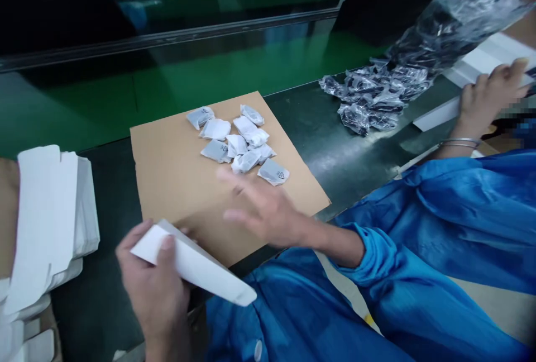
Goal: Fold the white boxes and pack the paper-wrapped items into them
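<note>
My left hand (154, 289) is wrapped round a white carton (201, 270), with the thumb across its upper face and a flap reaching toward my lap. Over the cardboard sheet (167, 177) hovers my right hand (268, 208), fingers apart and somewhat blurred, with nothing seen in it. Just beyond its fingertips lie several small items in white translucent bags (247, 138); a few carry a dark printed mark. The nearest bagged item (273, 172) sits close above my right hand.
Flattened white cartons (50, 211) are stacked at the left. Black items in clear plastic bags (372, 96) are piled at the right on the dark green table (301, 108). Beside me on the right, a co-worker's hand (488, 96) rests by white cartons (494, 57). A raised ledge (188, 38) runs behind.
</note>
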{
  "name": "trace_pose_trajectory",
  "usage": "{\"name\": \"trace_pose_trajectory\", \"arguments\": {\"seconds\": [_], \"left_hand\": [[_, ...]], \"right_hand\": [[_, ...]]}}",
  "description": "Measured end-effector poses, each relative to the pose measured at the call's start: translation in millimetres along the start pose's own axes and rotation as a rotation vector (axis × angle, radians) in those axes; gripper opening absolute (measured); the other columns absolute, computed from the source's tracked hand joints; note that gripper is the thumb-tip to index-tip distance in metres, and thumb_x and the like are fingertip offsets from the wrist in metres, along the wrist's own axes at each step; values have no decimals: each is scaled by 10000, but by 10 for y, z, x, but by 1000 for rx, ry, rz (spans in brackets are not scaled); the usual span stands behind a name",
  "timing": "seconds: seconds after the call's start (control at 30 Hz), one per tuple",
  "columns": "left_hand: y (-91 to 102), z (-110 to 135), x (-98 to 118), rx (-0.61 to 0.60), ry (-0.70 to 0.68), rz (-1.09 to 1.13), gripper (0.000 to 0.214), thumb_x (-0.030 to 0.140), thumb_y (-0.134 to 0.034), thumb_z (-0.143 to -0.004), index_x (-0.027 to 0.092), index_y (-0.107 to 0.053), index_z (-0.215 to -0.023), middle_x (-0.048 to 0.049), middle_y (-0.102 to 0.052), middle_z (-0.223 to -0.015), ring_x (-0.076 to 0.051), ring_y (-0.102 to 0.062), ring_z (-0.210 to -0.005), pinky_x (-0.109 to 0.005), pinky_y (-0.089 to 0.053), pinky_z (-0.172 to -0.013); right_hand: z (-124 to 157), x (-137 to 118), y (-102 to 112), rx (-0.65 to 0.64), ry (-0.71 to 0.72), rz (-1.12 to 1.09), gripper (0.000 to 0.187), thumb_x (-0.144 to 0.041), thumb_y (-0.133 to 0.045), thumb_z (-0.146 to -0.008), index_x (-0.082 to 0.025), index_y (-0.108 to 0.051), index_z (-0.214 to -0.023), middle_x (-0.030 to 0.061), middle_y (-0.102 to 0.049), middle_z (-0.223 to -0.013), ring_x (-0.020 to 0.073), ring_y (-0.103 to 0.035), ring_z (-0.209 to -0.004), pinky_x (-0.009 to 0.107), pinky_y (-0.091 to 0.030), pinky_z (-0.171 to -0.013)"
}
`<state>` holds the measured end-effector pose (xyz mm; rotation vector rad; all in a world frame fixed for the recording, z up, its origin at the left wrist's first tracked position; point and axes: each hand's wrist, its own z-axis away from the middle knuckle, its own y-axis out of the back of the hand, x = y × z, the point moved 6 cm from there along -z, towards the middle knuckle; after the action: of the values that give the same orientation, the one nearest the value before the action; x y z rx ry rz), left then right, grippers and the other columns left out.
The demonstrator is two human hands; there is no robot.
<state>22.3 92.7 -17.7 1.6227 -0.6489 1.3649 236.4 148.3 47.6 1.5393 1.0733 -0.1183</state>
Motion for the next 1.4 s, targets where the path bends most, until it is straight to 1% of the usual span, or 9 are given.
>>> {"name": "trace_pose_trajectory", "arguments": {"seconds": [0.1,0.2,0.4,0.67,0.9,1.03,1.13,1.27,1.4], "left_hand": [[70,-137,40,100,-111,-112,520,435,-485,-969,217,-413,-1436,-150,-638,-1225,-322,-653,-1117,-579,-553,-916],[161,-73,228,39,-417,-501,658,330,-608,-907,181,-378,-1505,-202,-338,-1585,-390,-277,-1494,-640,-268,-1184],[-83,432,328,-827,-990,-868,590,227,-507,-932,320,-394,-1504,-57,-501,-1517,-295,-417,-1430,-533,-282,-1190],[-276,215,257,-632,-884,-1062,637,532,-546,-917,173,-499,-1441,-185,-637,-1202,-363,-586,-1032,-482,-478,-846],[-568,414,429,-850,-1016,-856,509,116,-457,-922,425,-613,-1295,-73,-507,-1471,-306,-540,-1210,-457,-422,-894],[-489,225,507,-665,-942,-793,419,94,-462,-892,363,-749,-1033,-67,-539,-1424,-316,-538,-1169,-478,-402,-890],[-496,169,499,-670,-913,-749,405,82,-452,-892,333,-763,-956,-68,-543,-1420,-318,-531,-1208,-491,-395,-921],[-521,200,452,-744,-919,-703,390,87,-429,-923,303,-754,-928,-79,-550,-1427,-301,-537,-1254,-471,-414,-918],[-468,210,404,-709,-926,-678,368,99,-439,-937,295,-750,-957,-62,-538,-1463,-282,-523,-1301,-465,-404,-973]], "right_hand": [[101,533,306,4,-283,414,466,-398,-604,-952,-153,-557,-1346,178,-664,-1259,306,-611,-1157,462,-491,-997],[255,809,317,-81,-266,450,413,-303,-642,-919,-164,-572,-1302,151,-688,-1164,300,-620,-1090,451,-520,-932],[339,732,178,-230,-23,254,336,-208,-569,-943,-167,-572,-1277,133,-663,-1205,290,-593,-1114,474,-513,-967],[354,841,283,-189,-148,244,428,-239,-642,-917,-169,-567,-1332,129,-674,-1173,274,-598,-1104,482,-521,-960],[378,830,316,-94,-208,171,400,-193,-649,-892,-158,-624,-1290,136,-680,-1210,279,-600,-1106,491,-498,-998],[416,694,336,-120,-317,-209,423,-248,-705,-854,-205,-649,-1271,77,-702,-1201,215,-672,-1012,398,-553,-933],[364,453,162,-238,-172,-301,404,-212,-681,-882,-224,-645,-1285,65,-709,-1206,196,-667,-1063,366,-547,-947],[246,206,-175,-299,114,-20,369,-119,-493,-974,-183,-607,-1319,111,-664,-1296,218,-625,-1145,427,-532,-995],[193,112,-332,-287,161,248,397,-79,-374,-991,-82,-530,-1357,182,-615,-1340,255,-596,-1193,439,-533,-1002]]}}
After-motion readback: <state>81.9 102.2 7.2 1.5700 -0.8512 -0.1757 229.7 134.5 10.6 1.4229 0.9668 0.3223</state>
